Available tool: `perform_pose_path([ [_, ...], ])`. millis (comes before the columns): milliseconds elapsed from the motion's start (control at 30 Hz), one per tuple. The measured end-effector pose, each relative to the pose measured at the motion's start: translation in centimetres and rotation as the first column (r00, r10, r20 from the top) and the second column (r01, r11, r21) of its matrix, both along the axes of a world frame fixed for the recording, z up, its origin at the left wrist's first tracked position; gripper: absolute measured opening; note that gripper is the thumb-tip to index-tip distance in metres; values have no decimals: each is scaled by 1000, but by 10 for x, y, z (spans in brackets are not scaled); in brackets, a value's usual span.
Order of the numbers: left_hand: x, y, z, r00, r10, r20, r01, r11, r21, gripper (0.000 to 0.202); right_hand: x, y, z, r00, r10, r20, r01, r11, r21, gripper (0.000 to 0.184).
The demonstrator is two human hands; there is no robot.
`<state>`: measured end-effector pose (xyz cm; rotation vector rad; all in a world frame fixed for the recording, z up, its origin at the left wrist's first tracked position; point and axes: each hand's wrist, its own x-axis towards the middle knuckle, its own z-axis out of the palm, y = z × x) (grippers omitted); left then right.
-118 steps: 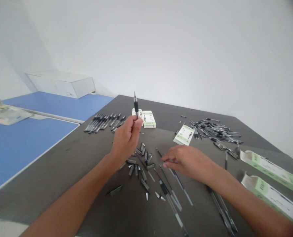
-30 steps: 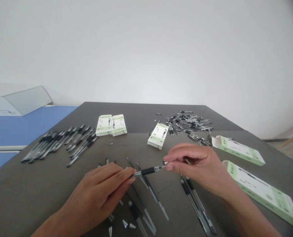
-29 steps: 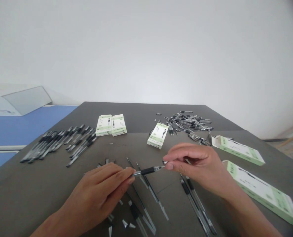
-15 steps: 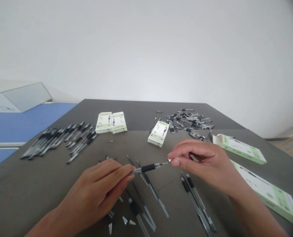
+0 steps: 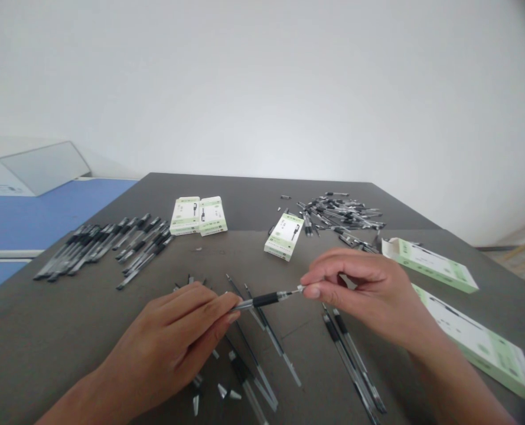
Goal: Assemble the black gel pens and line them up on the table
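The pen [image 5: 262,301], with a black grip and a clear barrel, lies level in the air above the table, between the two hands and pointing right. The left hand [image 5: 169,337] holds its near-left end, with the fingers closed together on the barrel. The right hand [image 5: 359,292] pinches the metal tip end, with thumb and forefinger clamped on it and the other fingers curled behind. Under the pen, on the dark grey table [image 5: 67,336], lie loose pens [image 5: 262,339], some crossing one another, and a pair of pens [image 5: 351,360] lies just below the right hand. Small metal tips [image 5: 223,391] lie near the left hand's lower edge. Farther left, a row of pens [image 5: 107,248] lies side by side. At the far side stand two small boxes [image 5: 198,215] touching each other, with a single box [image 5: 284,236] to their right. Beyond it lies a heap of pens [image 5: 337,212]. Two long green-and-white boxes [image 5: 479,336] lie open at the right edge. A blue desk [image 5: 45,212] adjoins the table's left side.
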<state>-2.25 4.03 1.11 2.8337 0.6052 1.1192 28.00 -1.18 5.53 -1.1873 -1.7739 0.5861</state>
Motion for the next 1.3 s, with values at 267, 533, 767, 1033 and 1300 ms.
perform_pose_path([
  [267,0,0,-2,1000,7,-3,-7,1000,-3,20,-1,-2,0,999,-32,-42,32,999,-22,8],
  [533,2,-2,2,1000,-10,14,10,1000,-1,20,-4,-2,-2,998,-29,-50,29,1000,-2,6],
  [767,3,-4,2,1000,-15,-1,15,1000,-18,18,-5,-3,-4,995,-58,-86,60,998,21,2],
  [1033,3,-7,1,1000,-10,-4,10,1000,-12,17,-9,-3,-4,998,-20,-59,22,999,32,2],
  [1300,5,-9,3,1000,-17,10,17,1000,-25,16,-17,-5,-6,999,-25,26,21,989,146,6],
])
